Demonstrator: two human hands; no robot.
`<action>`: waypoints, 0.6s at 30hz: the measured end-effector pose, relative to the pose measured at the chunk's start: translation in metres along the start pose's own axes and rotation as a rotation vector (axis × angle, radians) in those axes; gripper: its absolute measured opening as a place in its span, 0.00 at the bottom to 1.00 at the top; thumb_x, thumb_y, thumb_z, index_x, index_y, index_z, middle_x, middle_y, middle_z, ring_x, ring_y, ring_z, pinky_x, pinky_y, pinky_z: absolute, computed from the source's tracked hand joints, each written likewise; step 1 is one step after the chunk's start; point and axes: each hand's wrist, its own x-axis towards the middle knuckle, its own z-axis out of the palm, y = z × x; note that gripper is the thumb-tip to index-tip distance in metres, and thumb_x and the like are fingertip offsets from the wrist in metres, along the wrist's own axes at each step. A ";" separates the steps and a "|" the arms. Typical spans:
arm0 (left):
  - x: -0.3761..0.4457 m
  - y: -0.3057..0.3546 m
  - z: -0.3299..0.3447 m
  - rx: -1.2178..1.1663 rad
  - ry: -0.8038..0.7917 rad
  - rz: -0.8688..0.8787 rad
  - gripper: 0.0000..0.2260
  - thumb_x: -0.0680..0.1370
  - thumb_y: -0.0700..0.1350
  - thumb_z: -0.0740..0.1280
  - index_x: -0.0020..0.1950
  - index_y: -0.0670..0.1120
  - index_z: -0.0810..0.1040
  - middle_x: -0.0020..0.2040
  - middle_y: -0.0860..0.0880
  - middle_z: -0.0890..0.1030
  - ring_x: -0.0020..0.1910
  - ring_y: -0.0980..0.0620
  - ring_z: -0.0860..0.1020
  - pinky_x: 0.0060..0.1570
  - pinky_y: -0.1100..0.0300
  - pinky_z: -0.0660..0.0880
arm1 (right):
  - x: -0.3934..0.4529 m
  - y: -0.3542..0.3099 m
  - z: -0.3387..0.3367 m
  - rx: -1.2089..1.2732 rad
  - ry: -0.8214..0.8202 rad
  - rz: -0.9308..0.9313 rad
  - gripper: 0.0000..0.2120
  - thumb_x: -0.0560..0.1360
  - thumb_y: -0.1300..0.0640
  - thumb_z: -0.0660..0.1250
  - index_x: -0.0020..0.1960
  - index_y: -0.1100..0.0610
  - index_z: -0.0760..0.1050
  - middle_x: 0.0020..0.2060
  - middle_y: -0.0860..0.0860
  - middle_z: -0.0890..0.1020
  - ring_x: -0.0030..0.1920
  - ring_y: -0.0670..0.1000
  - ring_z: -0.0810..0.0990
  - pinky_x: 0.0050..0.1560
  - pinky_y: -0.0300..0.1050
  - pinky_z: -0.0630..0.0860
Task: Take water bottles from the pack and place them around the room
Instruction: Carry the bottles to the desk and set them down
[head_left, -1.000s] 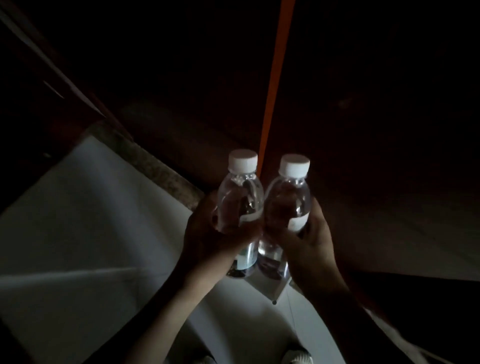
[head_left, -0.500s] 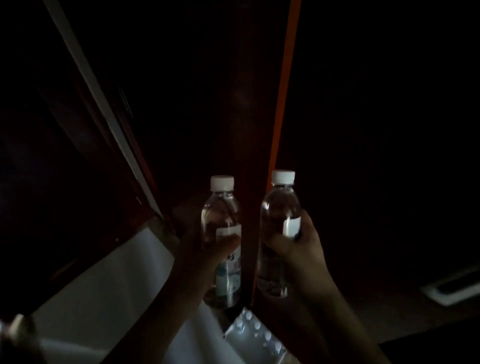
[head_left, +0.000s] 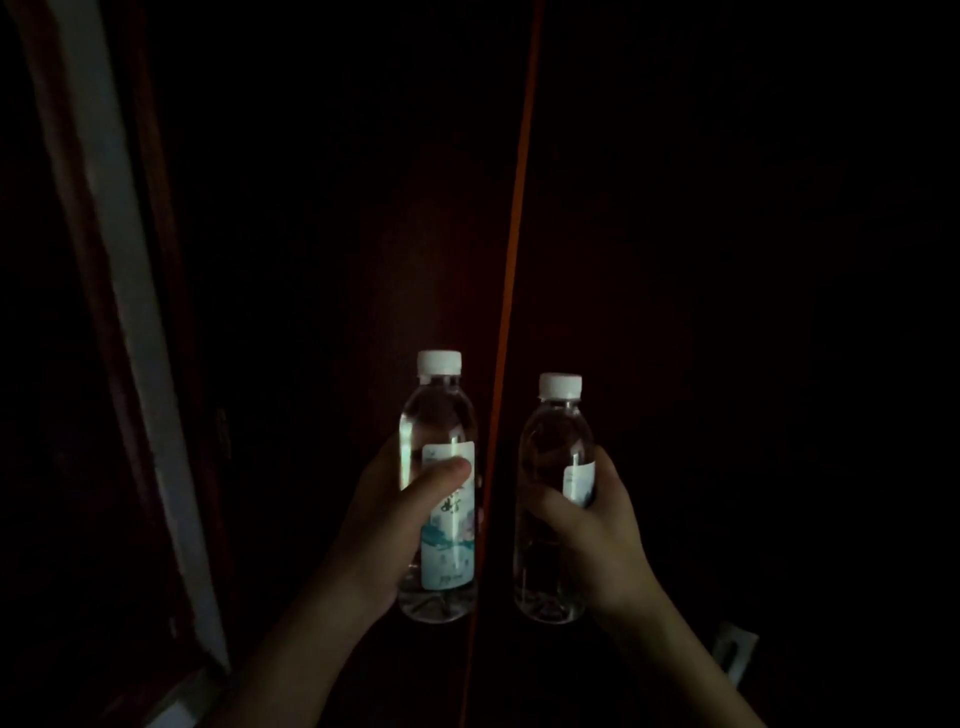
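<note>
Two bottles up in front, one in each hand, and the room is very dark. The left hand (head_left: 395, 525) is wrapped tight around the left bottle (head_left: 439, 488), thumb pressed across the front of its pale label, white cap on top, bottle upright. The right hand (head_left: 597, 525) is clamped round the right bottle (head_left: 553, 499) from the side, fingers curled over the lower body, this one upright too and sitting a touch lower. The two bottles are near each other but apart, with a thin orange line (head_left: 511, 291) running top to bottom between them, probably the edge of a door or panel. A pale strip (head_left: 111, 291) slants down the left side, likely a frame. Nothing carries the bottles: both are held in the air, and no counter or shelf shows.

Now the risks. The dark is the big one: any surface ahead is invisible, so a bottle could be set half off an edge and topple. Both hands are full, so opening a door or feeling for a ledge means juggling, and a smooth plastic bottle could slip. Swinging them through a narrow gap could knock one against the panel.
</note>
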 end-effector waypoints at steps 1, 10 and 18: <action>0.002 0.003 0.004 -0.020 -0.031 0.001 0.11 0.62 0.55 0.73 0.43 0.59 0.84 0.41 0.51 0.87 0.41 0.50 0.87 0.37 0.55 0.81 | -0.004 -0.009 -0.003 -0.012 0.030 -0.021 0.21 0.63 0.53 0.77 0.53 0.54 0.76 0.40 0.51 0.86 0.40 0.52 0.87 0.37 0.42 0.81; -0.003 0.006 0.113 -0.211 -0.432 -0.035 0.14 0.62 0.56 0.74 0.44 0.53 0.82 0.37 0.49 0.85 0.31 0.51 0.83 0.29 0.58 0.79 | -0.087 -0.075 -0.094 -0.236 0.463 -0.098 0.18 0.61 0.54 0.76 0.48 0.54 0.74 0.34 0.46 0.83 0.33 0.45 0.82 0.33 0.39 0.79; -0.100 0.024 0.282 -0.348 -0.900 -0.078 0.26 0.62 0.56 0.74 0.54 0.44 0.79 0.40 0.47 0.85 0.32 0.48 0.84 0.29 0.57 0.79 | -0.243 -0.160 -0.212 -0.358 1.006 -0.220 0.15 0.57 0.50 0.75 0.43 0.48 0.78 0.33 0.48 0.82 0.33 0.48 0.81 0.33 0.46 0.80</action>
